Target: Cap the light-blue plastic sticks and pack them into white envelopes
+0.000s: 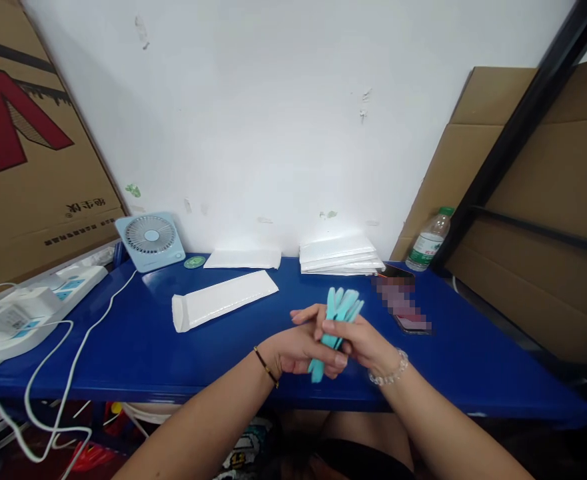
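Both my hands meet above the front of the blue table, closed around a bundle of flat turquoise strips (pixel 342 305). My left hand (pixel 298 350) wraps the lower part of the bundle, with a dark bracelet at its wrist. From the other side my right hand (pixel 366 340) grips the bundle, its thumb pressed across the strips. The strips fan out at the top, and one end sticks out below the fingers. What the strips are exactly, I cannot make out. Beyond my left hand a white padded envelope (pixel 228 300) lies flat.
White envelopes (pixel 340 257) are stacked against the wall, with another white packet (pixel 243 258) beside them. A small blue fan (pixel 150 240) and a power strip (pixel 38 313) with cables stand left. To the right are a phone (pixel 406 307) and a water bottle (pixel 429 241).
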Action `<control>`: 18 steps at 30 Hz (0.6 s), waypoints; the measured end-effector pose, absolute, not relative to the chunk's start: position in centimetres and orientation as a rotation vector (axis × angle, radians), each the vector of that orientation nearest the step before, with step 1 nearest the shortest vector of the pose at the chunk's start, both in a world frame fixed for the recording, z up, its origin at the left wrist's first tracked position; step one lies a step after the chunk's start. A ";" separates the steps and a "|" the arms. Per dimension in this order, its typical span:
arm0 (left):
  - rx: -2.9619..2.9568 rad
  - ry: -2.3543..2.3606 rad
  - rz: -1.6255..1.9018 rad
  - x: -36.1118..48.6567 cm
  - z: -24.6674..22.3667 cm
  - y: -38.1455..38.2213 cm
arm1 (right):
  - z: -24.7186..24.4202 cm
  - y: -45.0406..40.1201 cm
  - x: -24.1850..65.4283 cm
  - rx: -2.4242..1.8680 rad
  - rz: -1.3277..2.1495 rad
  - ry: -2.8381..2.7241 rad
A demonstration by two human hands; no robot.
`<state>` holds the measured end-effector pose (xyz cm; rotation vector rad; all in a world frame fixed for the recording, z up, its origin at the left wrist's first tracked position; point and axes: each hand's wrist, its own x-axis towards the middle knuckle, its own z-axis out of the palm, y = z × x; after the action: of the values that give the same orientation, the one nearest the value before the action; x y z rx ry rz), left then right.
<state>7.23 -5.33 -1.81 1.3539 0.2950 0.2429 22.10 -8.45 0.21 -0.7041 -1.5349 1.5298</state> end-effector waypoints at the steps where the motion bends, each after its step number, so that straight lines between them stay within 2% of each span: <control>1: 1.523 0.359 0.273 6.7 -1.4 -4.7 | 0.3 -8.4 22.3 -0.728 1.469 -1.458; 3: 1.902 0.579 0.375 5.0 -0.7 -2.6 | 0.4 -8.1 23.1 -0.775 1.336 -1.329; 6: 2.187 1.231 0.582 0.7 -0.1 2.1 | -0.5 -7.2 24.5 -0.867 1.158 -1.259; 8: 2.167 1.757 0.490 -2.5 -0.1 5.2 | -1.7 -6.8 25.0 -0.948 1.125 -1.299; 10: 2.028 2.025 0.366 -5.2 -0.5 7.4 | -2.8 -6.5 25.2 -1.024 1.181 -1.349; 13: 1.914 2.024 0.351 -7.5 -1.1 8.7 | -3.6 -6.2 25.0 -1.041 1.281 -1.340; 18: 1.647 1.682 0.519 -6.6 -0.8 7.5 | -2.4 -4.9 24.8 -1.061 1.252 -1.226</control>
<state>-6.58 7.53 -0.82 1.6472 1.6817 0.5188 24.77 -4.88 -2.41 -1.0611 -1.2263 1.2523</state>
